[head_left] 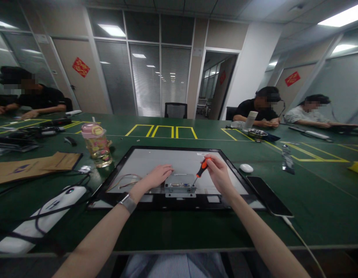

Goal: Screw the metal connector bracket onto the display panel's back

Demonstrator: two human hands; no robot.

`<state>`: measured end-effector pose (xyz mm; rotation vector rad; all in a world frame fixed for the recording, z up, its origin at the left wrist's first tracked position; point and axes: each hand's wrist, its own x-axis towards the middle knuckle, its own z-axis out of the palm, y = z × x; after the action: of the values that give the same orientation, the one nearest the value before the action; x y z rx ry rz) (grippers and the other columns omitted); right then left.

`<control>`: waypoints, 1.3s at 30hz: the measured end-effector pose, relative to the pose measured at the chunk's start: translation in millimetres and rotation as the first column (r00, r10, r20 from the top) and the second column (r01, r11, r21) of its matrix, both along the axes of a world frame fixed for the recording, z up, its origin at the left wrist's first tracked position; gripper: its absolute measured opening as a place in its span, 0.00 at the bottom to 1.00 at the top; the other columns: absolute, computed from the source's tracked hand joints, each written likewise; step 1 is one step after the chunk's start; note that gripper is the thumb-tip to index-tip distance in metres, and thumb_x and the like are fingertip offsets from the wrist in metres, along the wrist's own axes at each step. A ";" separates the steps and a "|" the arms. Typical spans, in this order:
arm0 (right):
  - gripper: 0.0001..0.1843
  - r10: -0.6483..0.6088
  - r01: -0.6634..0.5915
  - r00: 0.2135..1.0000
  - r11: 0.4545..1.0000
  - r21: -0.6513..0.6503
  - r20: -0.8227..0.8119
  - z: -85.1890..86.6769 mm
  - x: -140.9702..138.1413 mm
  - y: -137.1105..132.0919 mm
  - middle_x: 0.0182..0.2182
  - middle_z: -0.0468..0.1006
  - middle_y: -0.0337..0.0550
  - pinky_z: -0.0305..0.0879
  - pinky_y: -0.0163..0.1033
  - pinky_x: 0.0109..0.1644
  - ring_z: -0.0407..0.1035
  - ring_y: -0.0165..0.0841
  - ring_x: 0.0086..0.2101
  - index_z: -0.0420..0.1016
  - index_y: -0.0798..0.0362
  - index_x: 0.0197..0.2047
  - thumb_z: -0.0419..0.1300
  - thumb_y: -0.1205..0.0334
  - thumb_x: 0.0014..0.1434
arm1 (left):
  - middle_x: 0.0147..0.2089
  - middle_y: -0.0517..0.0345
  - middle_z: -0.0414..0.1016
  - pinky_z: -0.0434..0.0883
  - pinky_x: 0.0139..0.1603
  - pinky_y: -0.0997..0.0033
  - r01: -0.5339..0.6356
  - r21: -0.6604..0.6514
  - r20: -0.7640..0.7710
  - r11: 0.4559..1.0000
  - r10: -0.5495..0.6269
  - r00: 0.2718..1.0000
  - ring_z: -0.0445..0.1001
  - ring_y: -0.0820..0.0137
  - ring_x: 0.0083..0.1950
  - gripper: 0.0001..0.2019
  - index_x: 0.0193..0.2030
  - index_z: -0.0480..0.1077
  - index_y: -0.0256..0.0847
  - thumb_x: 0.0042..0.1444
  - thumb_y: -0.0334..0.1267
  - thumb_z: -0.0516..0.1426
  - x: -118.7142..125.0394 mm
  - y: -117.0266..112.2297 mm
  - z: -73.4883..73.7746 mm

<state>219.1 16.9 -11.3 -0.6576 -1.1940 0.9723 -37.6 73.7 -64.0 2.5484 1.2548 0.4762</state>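
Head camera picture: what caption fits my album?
Right hand holds a screwdriver at a metal bracket, left hand beside it.

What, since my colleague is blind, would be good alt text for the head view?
A person's right hand holds an orange-and-black screwdriver, its tip at a silver metal bracket on a grey, black-framed rectangular panel; the left hand lies beside the bracket. The panel rests on a green table, between a clear, pink-lidded bottle and a black phone.

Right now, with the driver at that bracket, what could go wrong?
The screwdriver in the right hand is tilted; its tip could slip at the metal bracket and scratch the panel.
The pink-lidded bottle stands close to the panel's left edge; a knock might tip it that way.
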 end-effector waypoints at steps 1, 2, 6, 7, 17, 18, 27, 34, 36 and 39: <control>0.09 0.036 -0.036 0.999 0.999 -0.012 -0.025 2.2 -0.6 -1.4 0.31 0.75 0.38 0.64 0.41 0.44 0.69 0.32 0.33 0.76 0.47 0.36 0.63 0.57 0.50 | 0.61 0.55 0.62 0.51 0.62 0.62 0.001 -0.001 0.002 1.000 -0.001 1.000 0.58 0.67 0.62 0.20 0.55 0.65 0.42 0.64 0.45 0.39 -0.4 0.5 -0.8; 0.10 0.073 -0.074 0.996 0.997 -0.023 -0.042 4.4 -1.2 -2.6 0.31 0.76 0.38 0.64 0.42 0.45 0.69 0.32 0.34 0.76 0.46 0.38 0.63 0.56 0.50 | 0.61 0.55 0.62 0.50 0.63 0.62 0.000 -0.002 0.004 1.000 0.000 1.000 0.58 0.67 0.62 0.20 0.55 0.65 0.43 0.64 0.45 0.39 -0.8 1.0 -1.6; 0.12 0.191 -0.196 0.976 0.980 -0.035 -0.105 8.6 -2.7 -4.5 0.35 0.77 0.41 0.61 0.47 0.51 0.71 0.36 0.39 0.76 0.47 0.40 0.62 0.55 0.51 | 0.61 0.55 0.62 0.51 0.62 0.63 0.002 0.000 0.007 1.000 -0.002 1.000 0.58 0.67 0.62 0.21 0.55 0.65 0.42 0.64 0.45 0.39 -1.3 2.4 -3.6; 0.11 0.204 -0.208 0.972 0.977 -0.032 -0.114 7.9 -2.5 -3.9 0.35 0.77 0.41 0.61 0.48 0.52 0.71 0.36 0.39 0.76 0.47 0.39 0.62 0.55 0.52 | 0.61 0.54 0.62 0.52 0.62 0.63 0.002 0.003 0.006 1.000 -0.003 1.000 0.58 0.67 0.62 0.21 0.55 0.65 0.42 0.64 0.45 0.39 -1.2 2.6 -3.7; 0.12 0.225 -0.231 0.968 0.972 -0.040 -0.114 5.6 -0.3 -3.1 0.34 0.76 0.41 0.61 0.49 0.52 0.71 0.35 0.37 0.75 0.47 0.42 0.61 0.57 0.53 | 0.60 0.55 0.62 0.52 0.62 0.63 0.019 0.021 0.004 1.000 -0.019 1.000 0.58 0.67 0.61 0.20 0.54 0.65 0.43 0.65 0.45 0.39 -1.7 3.0 -4.2; 0.12 0.235 -0.241 0.964 0.970 -0.037 -0.124 7.1 -1.0 -4.1 0.35 0.77 0.42 0.60 0.50 0.53 0.71 0.36 0.38 0.75 0.47 0.42 0.61 0.57 0.53 | 0.60 0.55 0.62 0.52 0.62 0.63 0.018 0.021 0.004 1.000 -0.018 1.000 0.58 0.67 0.61 0.21 0.54 0.65 0.43 0.65 0.45 0.39 -1.6 2.7 -4.1; 0.08 0.234 -0.242 0.963 0.969 -0.049 -0.133 3.1 0.8 -1.0 0.32 0.76 0.39 0.58 0.49 0.55 0.70 0.33 0.37 0.77 0.47 0.36 0.63 0.57 0.51 | 0.60 0.54 0.63 0.52 0.62 0.63 0.007 0.009 -0.009 1.000 -0.007 1.000 0.59 0.68 0.61 0.20 0.54 0.65 0.42 0.64 0.44 0.39 1.4 -3.1 3.8; 0.14 0.265 -0.275 0.956 0.958 -0.078 -0.126 8.7 -0.9 -4.6 0.38 0.78 0.44 0.58 0.51 0.55 0.71 0.39 0.41 0.74 0.49 0.43 0.60 0.55 0.54 | 0.61 0.55 0.62 0.51 0.62 0.63 0.001 0.001 0.006 1.000 -0.001 1.000 0.59 0.68 0.61 0.20 0.54 0.65 0.43 0.64 0.45 0.39 1.1 -2.8 3.7; 0.15 0.252 -0.261 0.961 0.962 -0.075 -0.116 8.8 -1.3 -4.2 0.39 0.78 0.45 0.57 0.51 0.55 0.71 0.39 0.42 0.74 0.50 0.44 0.60 0.55 0.54 | 0.61 0.55 0.62 0.51 0.62 0.64 0.005 0.001 0.010 1.000 -0.005 1.000 0.59 0.68 0.61 0.20 0.54 0.66 0.43 0.64 0.45 0.39 0.5 -2.4 2.9; 0.14 0.188 -0.194 0.978 0.979 -0.064 -0.088 5.1 -0.8 -1.2 0.37 0.78 0.43 0.59 0.49 0.53 0.71 0.37 0.41 0.74 0.49 0.43 0.61 0.57 0.52 | 0.61 0.55 0.62 0.50 0.63 0.63 -0.003 -0.009 0.012 1.000 0.003 1.000 0.58 0.67 0.62 0.21 0.55 0.65 0.43 0.64 0.45 0.39 -0.6 -1.8 1.8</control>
<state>218.4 15.6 -6.2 -0.5612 -1.1688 1.1979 -38.2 71.8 -62.2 2.5330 1.2541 0.4845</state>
